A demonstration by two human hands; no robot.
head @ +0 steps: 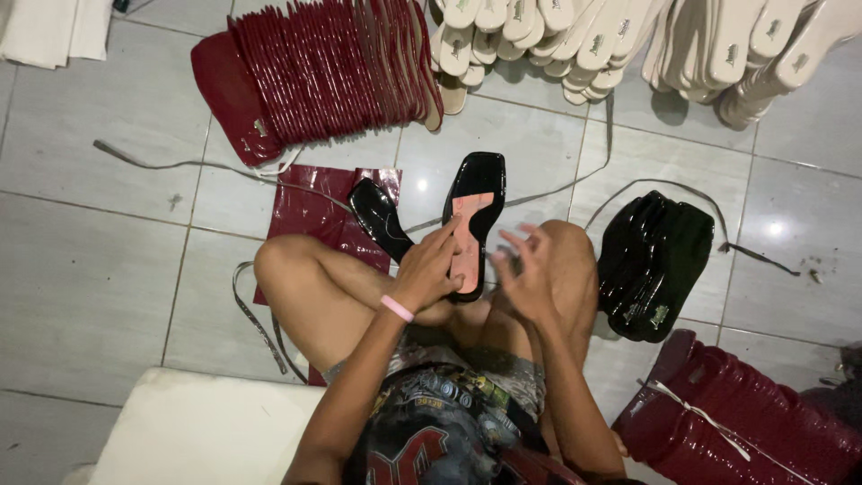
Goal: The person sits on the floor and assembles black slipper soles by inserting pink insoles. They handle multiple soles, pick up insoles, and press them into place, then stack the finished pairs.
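While the person is sitting on the tiled floor (108,269), the left hand (429,269) is gripping a black shoe sole (473,220) by its near end. The sole's long side is pointing up toward twelve o'clock, away from the body. The right hand (525,278) is hanging open, fingers spread, just beside the sole at three o'clock, holding nothing. Another black sole (380,218) is lying at ten o'clock.
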